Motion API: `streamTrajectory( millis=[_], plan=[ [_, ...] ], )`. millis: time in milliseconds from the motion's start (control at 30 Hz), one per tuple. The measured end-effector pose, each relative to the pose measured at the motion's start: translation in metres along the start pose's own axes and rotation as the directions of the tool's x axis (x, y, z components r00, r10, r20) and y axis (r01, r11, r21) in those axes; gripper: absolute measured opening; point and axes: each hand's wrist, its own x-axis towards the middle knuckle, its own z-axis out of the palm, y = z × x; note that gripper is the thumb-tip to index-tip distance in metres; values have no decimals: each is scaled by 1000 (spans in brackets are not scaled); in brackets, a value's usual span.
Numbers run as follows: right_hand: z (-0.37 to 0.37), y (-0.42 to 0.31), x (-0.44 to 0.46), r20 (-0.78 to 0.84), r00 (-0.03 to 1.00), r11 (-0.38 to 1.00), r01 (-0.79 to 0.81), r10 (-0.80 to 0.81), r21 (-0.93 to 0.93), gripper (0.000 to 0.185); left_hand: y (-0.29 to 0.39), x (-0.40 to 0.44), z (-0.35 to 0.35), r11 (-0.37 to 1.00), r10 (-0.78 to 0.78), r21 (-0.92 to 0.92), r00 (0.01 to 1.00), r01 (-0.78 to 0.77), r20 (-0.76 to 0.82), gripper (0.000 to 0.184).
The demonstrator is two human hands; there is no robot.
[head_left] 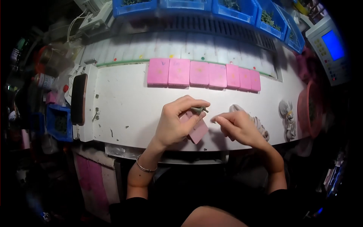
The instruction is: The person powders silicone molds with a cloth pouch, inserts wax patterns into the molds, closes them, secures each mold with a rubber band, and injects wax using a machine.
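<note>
My left hand (179, 120) is closed around a pink block (199, 132), held at a tilt above the white table. Between the thumb and index finger of the same hand are small dark green pieces (199, 109). Just to the right, my right hand (238, 128) has its fingers curled in a pinch, with a tiny dark thing at the fingertips, too small to name. The two hands are apart.
A row of pink blocks (199, 74) lines the back of the white table (124, 90). Behind it stand blue bins (234, 11). At left lie a phone (79, 99) and a blue bin (59, 123); at right, cloth bundles (289, 120) and a pink bowl (303, 109).
</note>
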Motion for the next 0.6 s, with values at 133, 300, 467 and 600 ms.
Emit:
streamTrajectory(
  millis=[133,300,467,600],
  plan=[
    [14,-6,2,-338,729,755,364,-595,-545,32,2,2,-1,971,-205,-119,977,210,52,16],
    [12,-32,23,-220,651,635,514,-726,-577,20,-3,8,-7,964,-220,-125,969,233,115,12],
    [0,-67,48,-112,741,677,527,-662,-513,11,-2,12,-26,932,-275,-217,957,288,92,19],
    [4,-96,69,-29,821,738,497,-571,-455,7,-18,9,-35,889,-329,-316,942,331,63,26]
  ],
)
